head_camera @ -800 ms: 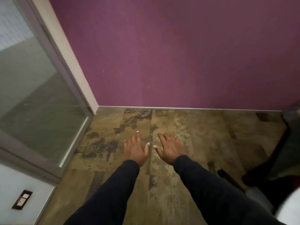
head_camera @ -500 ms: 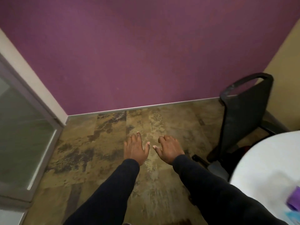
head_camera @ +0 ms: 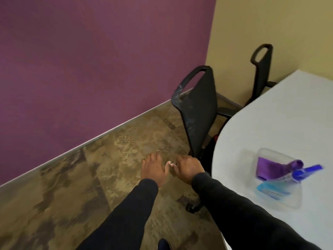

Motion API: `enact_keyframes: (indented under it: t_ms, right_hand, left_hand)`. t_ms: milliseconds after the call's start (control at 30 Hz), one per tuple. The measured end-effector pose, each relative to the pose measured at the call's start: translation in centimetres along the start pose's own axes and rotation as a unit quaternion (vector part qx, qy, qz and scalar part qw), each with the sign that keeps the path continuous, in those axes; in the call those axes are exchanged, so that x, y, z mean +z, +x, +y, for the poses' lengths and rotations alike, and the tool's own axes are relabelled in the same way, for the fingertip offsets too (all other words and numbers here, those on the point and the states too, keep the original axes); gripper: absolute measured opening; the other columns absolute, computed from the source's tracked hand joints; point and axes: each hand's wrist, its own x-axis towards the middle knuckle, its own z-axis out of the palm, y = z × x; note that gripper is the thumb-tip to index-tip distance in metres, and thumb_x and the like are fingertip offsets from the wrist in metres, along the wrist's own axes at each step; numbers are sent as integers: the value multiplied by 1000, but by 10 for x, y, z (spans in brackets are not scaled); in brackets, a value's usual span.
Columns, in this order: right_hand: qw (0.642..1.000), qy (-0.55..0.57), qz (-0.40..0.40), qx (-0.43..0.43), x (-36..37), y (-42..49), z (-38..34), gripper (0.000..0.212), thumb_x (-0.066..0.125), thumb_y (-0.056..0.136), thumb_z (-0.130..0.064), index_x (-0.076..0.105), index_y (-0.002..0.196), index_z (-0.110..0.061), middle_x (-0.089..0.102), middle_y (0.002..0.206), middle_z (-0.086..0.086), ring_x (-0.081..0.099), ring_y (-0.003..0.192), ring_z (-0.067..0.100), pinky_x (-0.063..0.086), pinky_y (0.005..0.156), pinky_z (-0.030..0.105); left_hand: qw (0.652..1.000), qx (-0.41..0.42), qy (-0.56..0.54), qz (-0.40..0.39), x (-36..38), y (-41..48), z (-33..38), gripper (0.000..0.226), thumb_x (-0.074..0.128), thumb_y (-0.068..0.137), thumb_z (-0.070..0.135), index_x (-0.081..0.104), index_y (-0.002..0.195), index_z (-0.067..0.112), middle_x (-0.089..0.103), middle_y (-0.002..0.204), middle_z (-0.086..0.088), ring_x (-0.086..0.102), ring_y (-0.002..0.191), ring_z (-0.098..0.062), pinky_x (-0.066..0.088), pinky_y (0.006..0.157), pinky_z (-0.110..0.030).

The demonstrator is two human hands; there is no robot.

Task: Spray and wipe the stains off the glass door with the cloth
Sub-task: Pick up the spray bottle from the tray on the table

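On the white table at the right lies a clear plastic tray. In it are a purple cloth and a spray bottle of blue liquid with a blue trigger head, lying on its side. My left hand is held out flat over the floor, empty, fingers apart. Beside it my right hand is loosely curled and empty, left of the table edge. The glass door is out of view.
A black chair stands between my hands and the table, its back toward me. A second black chair stands against the yellow wall. The purple wall meets the mottled brown floor ahead.
My view has swung right: the glass door has left the frame, and the table with the tray, cloth and spray bottle has come in. Both hands stay held out, empty.
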Motion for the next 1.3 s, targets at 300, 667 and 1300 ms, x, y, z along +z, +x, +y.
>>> enact_keyframes:
  t_ms: [300,667,1300]
  right_hand:
    - [990,31,-7,139,-7,-34,84,35,42,102,-43,58,114,-15,66,113,10,64,100,30,43,76,33]
    - [960,28,-14,277,0,-138,189,43,38,104,-50,58,111,-12,67,106,8,61,86,23,45,74,32]
    - [789,312,257,462,-4,-177,269,74,66,85,-63,42,144,-24,58,140,0,60,121,22,56,99,41]
  left_hand:
    - [990,137,-16,-24,15,40,90,65,31,97,54,40,145,11,50,137,-9,45,125,-29,36,102,-44]
    - [964,259,-13,-57,36,14,239,65,26,100,55,31,149,13,46,140,-8,43,127,-25,34,108,-44]
    - [939,286,-11,-193,82,-39,316,63,27,101,56,26,153,20,30,159,-4,24,147,-28,15,121,-47]
